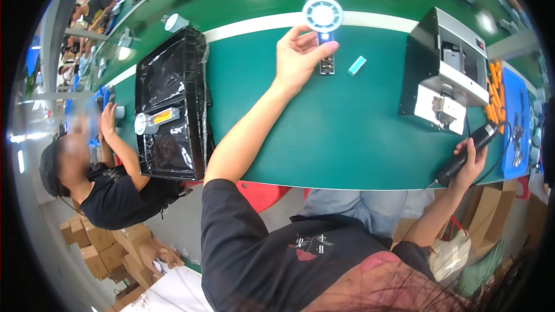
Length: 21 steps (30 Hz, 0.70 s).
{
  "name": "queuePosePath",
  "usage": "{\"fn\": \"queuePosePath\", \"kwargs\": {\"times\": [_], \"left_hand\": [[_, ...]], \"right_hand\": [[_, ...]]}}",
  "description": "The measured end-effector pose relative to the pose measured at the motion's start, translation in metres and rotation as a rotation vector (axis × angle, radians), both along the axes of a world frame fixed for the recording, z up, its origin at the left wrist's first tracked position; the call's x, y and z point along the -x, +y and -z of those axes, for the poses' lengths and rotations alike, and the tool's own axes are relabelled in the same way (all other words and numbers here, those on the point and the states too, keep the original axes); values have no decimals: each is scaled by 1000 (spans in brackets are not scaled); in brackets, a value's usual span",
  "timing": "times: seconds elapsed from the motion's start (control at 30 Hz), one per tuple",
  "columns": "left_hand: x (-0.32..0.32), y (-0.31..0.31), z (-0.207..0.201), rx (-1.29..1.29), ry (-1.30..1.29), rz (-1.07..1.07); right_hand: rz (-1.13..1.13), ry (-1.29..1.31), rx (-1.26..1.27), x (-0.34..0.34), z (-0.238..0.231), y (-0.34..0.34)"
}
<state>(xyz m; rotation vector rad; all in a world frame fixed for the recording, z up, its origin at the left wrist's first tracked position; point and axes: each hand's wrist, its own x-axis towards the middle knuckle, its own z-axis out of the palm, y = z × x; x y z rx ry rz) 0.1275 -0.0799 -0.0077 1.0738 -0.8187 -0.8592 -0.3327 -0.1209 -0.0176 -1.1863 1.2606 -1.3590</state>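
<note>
My left hand [296, 62] is raised over the green table, fingers and thumb closed round the neck of a small handheld fan [322, 14]. Its pale round head has slots in a ring and a bright centre; the handle below shows exposed inner parts. Just right of the handle, a small turquoise and white block [357, 66] lies on the table. At the table's right front edge, my right hand [474, 166] is wrapped round a black electric screwdriver [466, 156], tilted with its tip pointing down and left. A cable hangs from the tool.
Behind the screwdriver stands a black and silver boxy machine [425, 63]. Orange parts [495, 95] and a blue tray [514, 159] lie right of it. A black plastic-lined tray [167, 75] on the left carries a similar fan [165, 117]. A co-worker [110, 190] sits beyond it.
</note>
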Motion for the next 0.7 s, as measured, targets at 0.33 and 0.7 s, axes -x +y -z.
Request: {"fn": "queuePosePath", "kwargs": {"times": [0.33,0.7], "left_hand": [[-1,1,-5,-54,9,-25],[-10,1,-9,-57,72,48]], "right_hand": [[27,6,-15,-14,-11,2],[5,42,-16,-13,-11,3]]}}
